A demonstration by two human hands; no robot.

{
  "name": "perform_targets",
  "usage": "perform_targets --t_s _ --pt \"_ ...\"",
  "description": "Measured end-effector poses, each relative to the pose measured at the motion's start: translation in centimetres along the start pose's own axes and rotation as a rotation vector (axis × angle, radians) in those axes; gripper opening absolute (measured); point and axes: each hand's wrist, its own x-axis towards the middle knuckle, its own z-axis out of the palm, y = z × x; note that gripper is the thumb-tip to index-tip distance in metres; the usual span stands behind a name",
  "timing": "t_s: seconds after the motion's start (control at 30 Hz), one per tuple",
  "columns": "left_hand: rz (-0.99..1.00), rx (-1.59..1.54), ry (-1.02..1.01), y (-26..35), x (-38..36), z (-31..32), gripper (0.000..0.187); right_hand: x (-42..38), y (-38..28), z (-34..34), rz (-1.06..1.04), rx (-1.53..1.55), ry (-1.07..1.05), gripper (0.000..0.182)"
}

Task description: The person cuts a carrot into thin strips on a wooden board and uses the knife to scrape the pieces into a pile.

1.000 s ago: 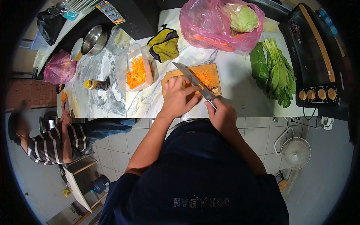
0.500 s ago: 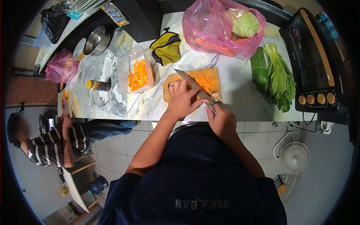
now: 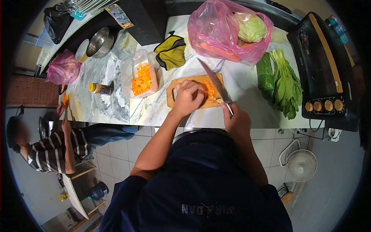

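Observation:
My right hand point(image 3: 236, 120) is closed round the handle of a knife point(image 3: 215, 80), whose blade slants up and to the left over the right side of a wooden cutting board point(image 3: 174, 83). My left hand point(image 3: 188, 96) rests on the board with its fingers curled, beside a pile of shredded carrot point(image 3: 210, 92). Whether anything is under those fingers is hidden. To the left of the board, a clear plastic container point(image 3: 152, 86) holds more shredded carrot point(image 3: 141, 79). A green and black cloth item point(image 3: 171, 52) lies behind the container and board.
Behind is a pink bag point(image 3: 208, 33) with cabbage point(image 3: 251, 29) and carrots. Leafy greens point(image 3: 286, 85) lie right, near a black oven point(image 3: 324, 69). A spice jar point(image 3: 101, 89) and metal bowl point(image 3: 100, 41) are left. Another person point(image 3: 58, 145) sits at far left, hands at the counter.
The knife has moved right and turned more upright, away from my left hand. My left hand's fingers have curled in, and my right hand has shifted right. The other person's hands have moved apart.

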Motion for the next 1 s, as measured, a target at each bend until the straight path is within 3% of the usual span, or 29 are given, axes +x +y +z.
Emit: perform_targets --t_s 0.07,0.3,0.4,0.47,0.5,0.57,0.7,0.87,1.0 --pt "0.027 0.066 0.031 -0.4 0.4 0.4 0.008 0.2 0.5 -0.2 -0.066 0.061 0.148 0.031" --pt "-0.144 0.31 0.089 -2.6 -1.2 -2.4 0.017 -0.3 0.8 -0.4 0.057 0.23 0.0 0.034" --pt "-0.193 0.425 0.08 -2.7 -1.2 -2.3 0.019 -0.2 1.2 0.6 0.084 0.37 -0.103 0.038" --pt "-0.242 0.448 0.079 -2.6 -1.2 -1.7 0.021 -0.5 2.2 1.8 0.253 0.663 -0.397 0.042" --pt "-0.246 0.448 0.081 -2.8 -1.1 -1.4 0.021 -0.6 1.8 1.4 0.252 0.661 -0.401 0.042" --pt "-0.247 0.445 0.099 -3.1 -1.0 -1.0 0.019 -1.0 0.9 0.5 0.481 0.86 -0.71 0.043" --pt "-0.248 0.432 0.067 -3.5 -1.4 -1.3 0.018 -1.8 0.8 1.2 0.436 0.814 -0.742 0.04" --pt "-0.294 0.271 0.211 -3.3 -2.9 -2.2 0.013 -2.9 0.7 2.7 0.409 0.967 -0.878 0.037" --pt "-0.363 0.224 0.203 -2.3 -4.3 -2.9 0.014 -2.8 -0.3 3.2 0.474 1.009 -0.929 0.037"
